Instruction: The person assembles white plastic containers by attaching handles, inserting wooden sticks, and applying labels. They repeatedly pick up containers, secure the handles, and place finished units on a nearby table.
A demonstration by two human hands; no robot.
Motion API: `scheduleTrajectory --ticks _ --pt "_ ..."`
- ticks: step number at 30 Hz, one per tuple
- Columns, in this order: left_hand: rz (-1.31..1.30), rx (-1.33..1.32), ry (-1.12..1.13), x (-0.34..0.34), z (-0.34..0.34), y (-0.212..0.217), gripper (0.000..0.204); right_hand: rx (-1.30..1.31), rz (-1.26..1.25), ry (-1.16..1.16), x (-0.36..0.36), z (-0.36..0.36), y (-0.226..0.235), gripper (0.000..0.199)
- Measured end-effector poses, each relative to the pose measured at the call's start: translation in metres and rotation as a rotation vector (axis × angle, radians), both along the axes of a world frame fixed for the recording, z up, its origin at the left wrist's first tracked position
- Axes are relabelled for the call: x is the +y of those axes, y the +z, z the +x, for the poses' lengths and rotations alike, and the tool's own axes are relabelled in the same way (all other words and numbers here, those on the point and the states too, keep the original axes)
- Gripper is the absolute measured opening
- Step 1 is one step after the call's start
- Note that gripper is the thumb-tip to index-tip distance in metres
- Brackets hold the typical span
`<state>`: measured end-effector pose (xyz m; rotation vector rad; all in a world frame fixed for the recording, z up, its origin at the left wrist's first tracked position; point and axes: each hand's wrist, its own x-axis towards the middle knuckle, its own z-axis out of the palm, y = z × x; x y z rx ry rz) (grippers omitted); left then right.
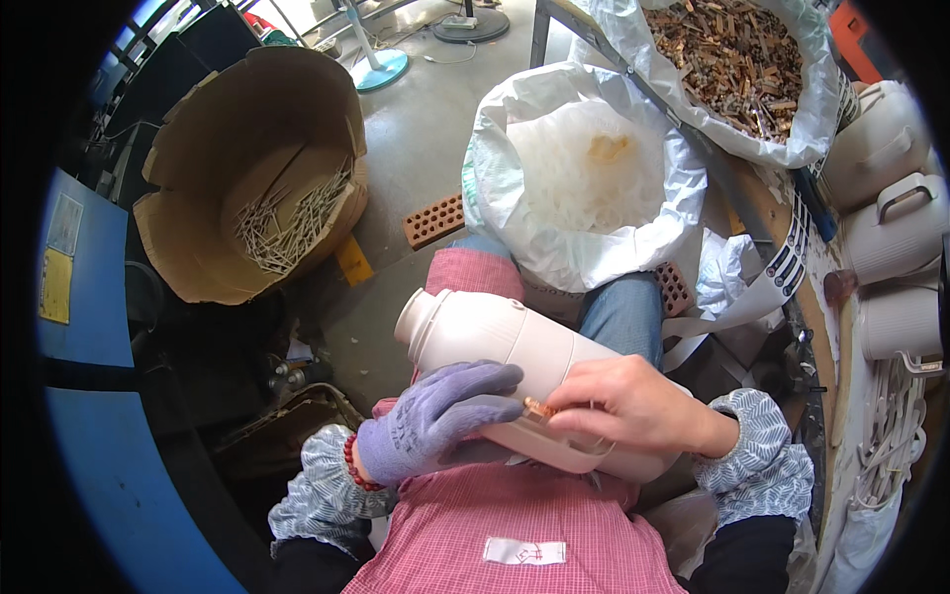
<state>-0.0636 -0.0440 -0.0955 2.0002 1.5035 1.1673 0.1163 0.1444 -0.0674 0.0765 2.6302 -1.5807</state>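
Rests gloved left hand (430,418) on pale jug (515,335), cannot tell if gripping; clamps bare right fingers (586,390) on small copper-coloured piece (536,407) near handle (546,448).

A purple glove (408,443) covers the left hand (440,414) — with pink checked apron (465,515), red beads (352,461), leaf-patterned sleeve covers (757,457).

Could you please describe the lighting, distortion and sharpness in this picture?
Head view: black fisheye rim, with the blue panel at lower left bending; head view: bright white sack, deep shadow below the cardboard drum; head view: the pale jug and right hand look reasonably sharp.
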Motion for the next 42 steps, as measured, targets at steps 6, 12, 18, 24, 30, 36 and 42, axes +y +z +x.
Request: scheduleTrajectory --ticks 6,12,18,24,30,36,42 --pt "-0.021 -0.095 0.067 -0.017 0.002 -0.017 0.060 -0.037 -0.063 0.103 -0.013 -0.010 -0.004 0.021" --pt "-0.010 -0.116 0.086 -0.023 0.002 -0.017 0.057 -0.055 -0.105 0.087 -0.021 -0.009 -0.005 0.021" --pt "0.039 0.324 -0.105 -0.009 -0.010 -0.001 0.050 0.108 0.099 0.064 -0.032 -0.001 -0.011 0.024" --pt "0.069 0.226 0.026 0.033 0.000 0.015 0.046 0.316 0.609 -0.217 -0.037 0.030 -0.008 0.040" --pt "-0.236 -0.351 0.003 0.068 -0.005 -0.002 0.053 0.366 0.023 -0.684 -0.002 0.135 -0.009 0.034" --pt "-0.215 -0.130 -0.087 0.131 0.048 -0.014 0.042 0.193 0.240 -1.086 -0.030 0.198 -0.028 0.027" --pt "-0.417 -0.396 0.039 0.181 0.041 -0.047 0.044 0.711 0.451 -2.383 -0.094 0.419 -0.107 0.009"
